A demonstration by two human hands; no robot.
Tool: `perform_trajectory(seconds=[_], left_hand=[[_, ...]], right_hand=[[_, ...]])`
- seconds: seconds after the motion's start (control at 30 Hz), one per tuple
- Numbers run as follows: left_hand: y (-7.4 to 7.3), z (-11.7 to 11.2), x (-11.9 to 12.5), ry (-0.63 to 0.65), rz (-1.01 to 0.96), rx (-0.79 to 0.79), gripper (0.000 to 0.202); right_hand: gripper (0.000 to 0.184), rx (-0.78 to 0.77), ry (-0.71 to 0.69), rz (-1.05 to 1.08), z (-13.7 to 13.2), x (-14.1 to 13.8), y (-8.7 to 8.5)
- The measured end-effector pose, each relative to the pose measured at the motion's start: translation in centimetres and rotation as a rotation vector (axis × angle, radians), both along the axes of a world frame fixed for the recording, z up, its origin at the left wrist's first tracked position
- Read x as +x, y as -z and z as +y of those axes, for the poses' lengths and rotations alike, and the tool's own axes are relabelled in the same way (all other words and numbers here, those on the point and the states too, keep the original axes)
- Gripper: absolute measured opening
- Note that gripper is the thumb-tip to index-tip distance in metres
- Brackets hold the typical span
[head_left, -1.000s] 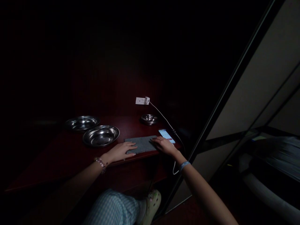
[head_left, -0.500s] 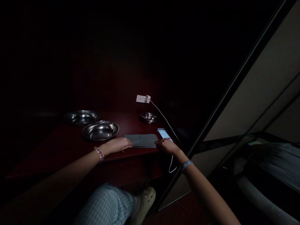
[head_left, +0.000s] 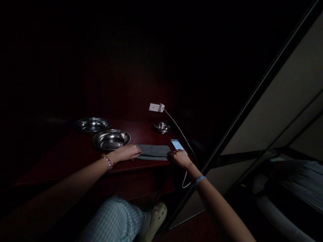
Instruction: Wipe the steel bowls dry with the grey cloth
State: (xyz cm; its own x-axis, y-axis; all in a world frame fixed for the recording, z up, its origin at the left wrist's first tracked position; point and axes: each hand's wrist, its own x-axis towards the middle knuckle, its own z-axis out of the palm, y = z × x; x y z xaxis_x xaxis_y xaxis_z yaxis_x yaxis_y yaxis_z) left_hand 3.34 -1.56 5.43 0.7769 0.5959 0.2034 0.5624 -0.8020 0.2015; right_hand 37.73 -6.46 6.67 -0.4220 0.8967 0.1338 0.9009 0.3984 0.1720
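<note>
A grey folded cloth (head_left: 155, 151) lies near the front edge of a dark red wooden table (head_left: 75, 158). My left hand (head_left: 127, 153), a beaded bracelet on its wrist, grips the cloth's left end with fingers curled. Gripping the right end is my right hand (head_left: 178, 158), with a blue band on its wrist. A lit phone (head_left: 178, 145) lies just beyond my right hand, its white cable running to a wall socket (head_left: 156, 107).
Two steel pans (head_left: 111, 139) (head_left: 92, 124) sit left of the cloth. A small steel bowl (head_left: 162, 127) stands at the back. A dark-framed partition (head_left: 252, 97) rises on the right. My checked trouser leg and a pale clog (head_left: 156, 215) show below the table.
The cloth has become narrower, its near edge drawn up toward the far one. Both hands have shifted from resting flat on it to holding its ends.
</note>
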Motion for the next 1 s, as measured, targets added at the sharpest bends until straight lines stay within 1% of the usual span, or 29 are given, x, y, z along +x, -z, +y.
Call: perform_trajectory(seconds=[0.1,0.23,0.3,0.37,0.5,0.6,0.67,0.77,0.9,1.0], left_hand=[[0.3,0.0,-0.2,-0.009,0.009,0.022,0.025],[1.3,-0.1,-0.5,-0.061,-0.007,0.031,0.021],[1.8,-0.5,-0.5,-0.099,0.010,0.044,0.017],[2.2,-0.9,-0.3,-0.132,0.010,0.058,0.018],[2.3,-1.4,0.3,-0.175,0.041,0.087,0.022],[2.0,-1.4,0.5,-0.163,0.069,0.126,0.023],[1.7,-1.3,0.4,-0.156,0.086,0.151,0.026],[1.5,-1.1,0.0,-0.158,0.145,0.207,0.032],[1.6,-0.7,-0.3,-0.133,0.209,0.299,0.035],[1.7,-0.6,-0.4,-0.099,0.228,0.303,0.035]], right_hand=[[0.030,0.034,0.032,-0.087,-0.4,-0.7,-0.4],[0.028,0.117,0.085,-0.045,-0.8,-1.1,-1.2],[0.027,0.142,0.086,-0.022,-1.3,-1.2,-1.2],[0.026,0.149,0.061,-0.019,-1.9,-1.4,-0.7],[0.028,0.115,-0.014,-0.037,-3.3,-1.9,1.4],[0.031,0.080,-0.007,0.007,-3.9,-1.8,2.9],[0.035,0.063,0.007,0.073,-4.1,-1.4,3.4],[0.041,0.041,-0.011,0.153,-4.2,-0.8,3.8],[0.042,0.038,-0.006,0.177,-4.6,-0.7,3.9],[0.041,0.048,0.022,0.183,-4.9,-1.2,3.6]])
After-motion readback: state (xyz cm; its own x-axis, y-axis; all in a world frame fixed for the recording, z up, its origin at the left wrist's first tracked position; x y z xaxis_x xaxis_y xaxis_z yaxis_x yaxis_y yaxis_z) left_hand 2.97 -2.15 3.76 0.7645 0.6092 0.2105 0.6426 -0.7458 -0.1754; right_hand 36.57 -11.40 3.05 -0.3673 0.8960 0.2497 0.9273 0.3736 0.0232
